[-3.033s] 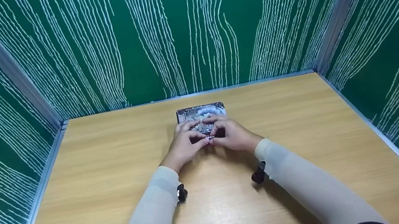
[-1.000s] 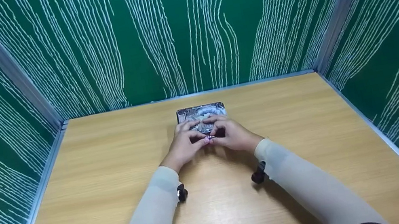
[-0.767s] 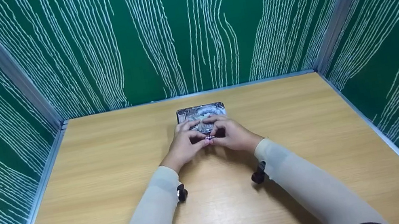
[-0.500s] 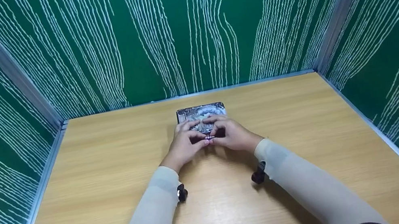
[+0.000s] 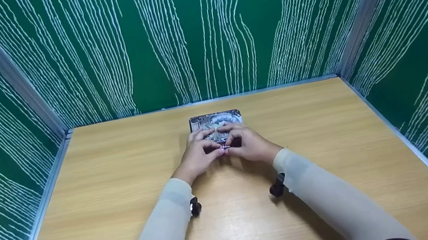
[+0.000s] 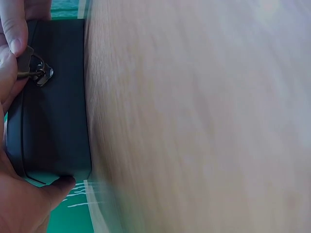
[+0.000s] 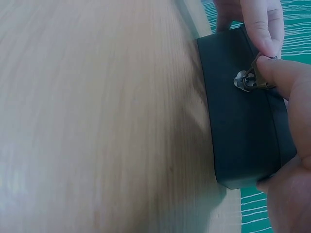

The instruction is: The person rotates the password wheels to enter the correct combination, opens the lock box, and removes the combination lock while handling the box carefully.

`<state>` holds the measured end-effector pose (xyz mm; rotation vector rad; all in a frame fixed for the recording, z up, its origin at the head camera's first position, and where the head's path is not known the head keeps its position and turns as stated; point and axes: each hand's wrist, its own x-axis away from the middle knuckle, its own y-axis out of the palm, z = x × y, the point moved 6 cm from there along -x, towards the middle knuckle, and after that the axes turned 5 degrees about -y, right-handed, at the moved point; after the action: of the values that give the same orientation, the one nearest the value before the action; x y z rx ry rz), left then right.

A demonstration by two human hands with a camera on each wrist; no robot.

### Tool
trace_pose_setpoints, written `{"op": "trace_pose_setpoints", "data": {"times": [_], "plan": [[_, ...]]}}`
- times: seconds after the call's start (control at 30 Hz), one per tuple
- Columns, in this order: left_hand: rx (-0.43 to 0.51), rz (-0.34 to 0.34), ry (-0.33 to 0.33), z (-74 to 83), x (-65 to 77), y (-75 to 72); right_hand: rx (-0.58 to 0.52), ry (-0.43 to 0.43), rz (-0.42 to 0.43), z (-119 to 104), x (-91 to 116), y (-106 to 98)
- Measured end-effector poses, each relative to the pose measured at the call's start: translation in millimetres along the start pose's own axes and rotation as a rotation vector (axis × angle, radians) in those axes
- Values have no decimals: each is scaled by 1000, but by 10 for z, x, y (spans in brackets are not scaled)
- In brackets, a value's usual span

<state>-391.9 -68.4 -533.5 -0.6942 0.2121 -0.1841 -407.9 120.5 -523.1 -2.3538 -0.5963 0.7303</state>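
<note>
A dark box [image 6: 58, 121] with a picture-printed lid [image 5: 222, 119] sits toward the back of the table. On its front, a small brass-coloured padlock [image 7: 262, 80] hangs from a silvery round clasp [image 7: 241, 81]. My left hand [image 5: 198, 158] and right hand [image 5: 250, 144] meet there, each with thumb and index finger pinching at the padlock. The other fingers of both hands rest over the lid and sides of the box. In the wrist views, fingertips partly cover the padlock. I cannot tell whether a key is between them.
The wooden table [image 5: 233, 231] spreads around the box. Green panels [image 5: 150, 60] with white wavy lines stand behind and at both sides, joined by grey posts [image 5: 369, 0]. A dark wrist camera [image 5: 277, 185] is strapped on each sleeved arm.
Both hands and the box keep their places. Only the fingertips and the small shiny part between them shift very slightly, its glint varying from frame to frame.
</note>
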Motion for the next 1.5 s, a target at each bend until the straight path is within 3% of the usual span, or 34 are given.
{"op": "trace_pose_setpoints", "data": {"times": [0.33,0.57,1.5], "plan": [[6,4,22,-10,3,-3,24,30,-11,28,-5,9],[3,-5,4,-13,-7,0,12,44,-15,40,0,8],[-15,-5,5,-34,-9,19,1,18,0,51,0,23]]}}
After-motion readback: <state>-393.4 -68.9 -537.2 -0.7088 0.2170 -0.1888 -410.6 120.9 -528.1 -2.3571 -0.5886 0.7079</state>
